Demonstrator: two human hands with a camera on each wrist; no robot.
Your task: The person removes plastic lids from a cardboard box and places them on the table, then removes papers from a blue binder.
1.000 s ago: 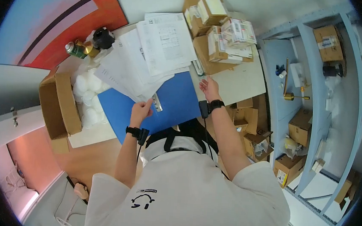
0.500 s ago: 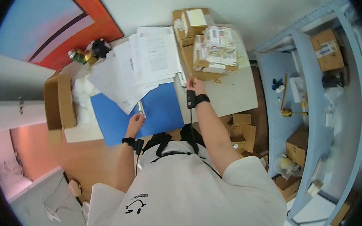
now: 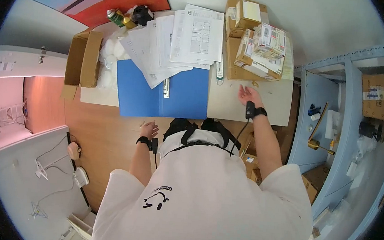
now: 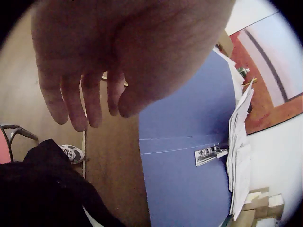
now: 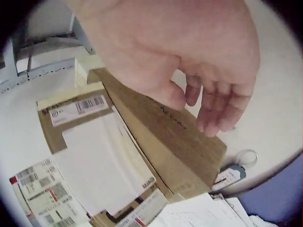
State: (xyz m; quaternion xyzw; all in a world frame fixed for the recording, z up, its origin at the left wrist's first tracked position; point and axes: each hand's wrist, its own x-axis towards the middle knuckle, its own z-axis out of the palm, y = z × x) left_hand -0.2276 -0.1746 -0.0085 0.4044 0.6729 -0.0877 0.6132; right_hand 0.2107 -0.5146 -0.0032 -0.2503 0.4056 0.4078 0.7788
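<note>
A blue folder [image 3: 187, 99] lies spread on the table with loose printed papers [image 3: 198, 39] over its upper part. Its metal clip [image 3: 166, 88] shows below the paper edges. My left hand [image 3: 149, 129] hangs in front of the table's near edge, holding nothing, its fingers [image 4: 91, 101] loosely extended. To the folder's right, my right hand [image 3: 250, 96] is over the bare tabletop, just short of the cardboard boxes [image 5: 165, 132], with fingers relaxed around nothing. Between papers and boxes lies a narrow white strip [image 3: 219, 70] with a dark end and a metal ring [image 5: 248, 157].
An empty-looking cardboard carton [image 3: 90, 60] stands at the table's left end beside white plastic-wrapped items [image 3: 108, 68]. A spray can [image 3: 115, 18] and a black object [image 3: 142, 14] stand at the back left. Blue shelving [image 3: 349, 128] rises on the right.
My left hand has left the folder's clip and drawn back off the table edge. The right hand has moved rightward from the narrow strip. The head view has shifted.
</note>
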